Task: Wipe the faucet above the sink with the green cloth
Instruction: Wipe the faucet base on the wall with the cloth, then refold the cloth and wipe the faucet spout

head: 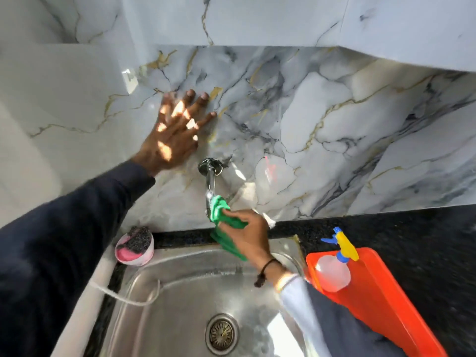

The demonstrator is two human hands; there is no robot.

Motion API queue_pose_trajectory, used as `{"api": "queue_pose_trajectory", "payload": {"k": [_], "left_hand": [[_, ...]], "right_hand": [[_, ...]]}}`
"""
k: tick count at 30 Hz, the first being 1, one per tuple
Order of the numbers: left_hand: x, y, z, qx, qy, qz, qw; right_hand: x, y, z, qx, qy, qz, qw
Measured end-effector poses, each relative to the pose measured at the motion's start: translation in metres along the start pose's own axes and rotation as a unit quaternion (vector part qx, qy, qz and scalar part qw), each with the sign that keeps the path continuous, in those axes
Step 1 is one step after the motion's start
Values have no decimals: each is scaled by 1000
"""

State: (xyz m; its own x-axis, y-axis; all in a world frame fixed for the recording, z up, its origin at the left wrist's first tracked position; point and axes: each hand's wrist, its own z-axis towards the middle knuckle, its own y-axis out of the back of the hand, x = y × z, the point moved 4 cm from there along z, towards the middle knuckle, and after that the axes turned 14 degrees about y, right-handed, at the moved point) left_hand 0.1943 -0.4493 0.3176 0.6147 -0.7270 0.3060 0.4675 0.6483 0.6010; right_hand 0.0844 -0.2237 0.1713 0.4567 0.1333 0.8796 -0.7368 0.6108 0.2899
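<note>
A chrome faucet [210,176] sticks out of the marble wall above a steel sink [180,292]. My right hand [248,234] grips a green cloth [223,215] and presses it around the lower end of the faucet pipe; part of the cloth hangs down below my palm. The faucet's tip is hidden by the cloth. My left hand [175,130] lies flat on the marble wall, up and to the left of the faucet's round wall plate, fingers spread and holding nothing.
A pink dish with a dark scrubber [134,245] sits at the sink's back left corner. An orange tray [381,300] on the black counter [425,240] to the right holds a spray bottle [334,266]. A white cord [128,296] drapes over the sink's left rim.
</note>
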Motion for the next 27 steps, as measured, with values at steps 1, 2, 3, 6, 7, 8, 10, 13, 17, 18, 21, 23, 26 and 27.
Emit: {"api": "queue_pose_trajectory", "payload": {"k": [1,2,3,6,7,8,10,13,17,18,21,23,26,27], "left_hand": [[-8,8,-11,34,27,-50,998],[-16,15,-24,71,62,-121,988],[-24,25,-40,105,111,-199,968],[-54,51,-85,184,313,-411,836],[-64,55,-97,211,382,-478,762],[-73,60,-107,237,439,-534,683],[-90,66,-126,296,490,-636,517],[-109,84,-151,329,474,-745,333],[-121,94,-162,339,518,-698,360],[-121,95,-162,333,530,-693,359],[-115,99,-171,268,570,-716,301],[-122,98,-180,231,576,-763,179],[-145,93,-179,210,568,-790,95],[-149,90,-177,199,583,-784,82]], "right_hand": [[1,8,1,-19,-82,67,994],[1,15,2,-31,-161,140,976],[5,21,2,-24,-230,215,949],[35,32,-2,95,-318,355,874],[44,34,-1,135,-305,362,870],[55,35,-1,169,-288,361,871],[71,39,0,223,-266,360,866],[82,44,7,246,-242,336,876],[84,50,17,204,-153,168,952],[83,52,19,195,-136,148,960],[82,50,24,212,-112,173,955],[87,42,28,246,-99,195,944],[87,35,41,257,-32,99,961],[87,36,48,245,-4,53,968]]}}
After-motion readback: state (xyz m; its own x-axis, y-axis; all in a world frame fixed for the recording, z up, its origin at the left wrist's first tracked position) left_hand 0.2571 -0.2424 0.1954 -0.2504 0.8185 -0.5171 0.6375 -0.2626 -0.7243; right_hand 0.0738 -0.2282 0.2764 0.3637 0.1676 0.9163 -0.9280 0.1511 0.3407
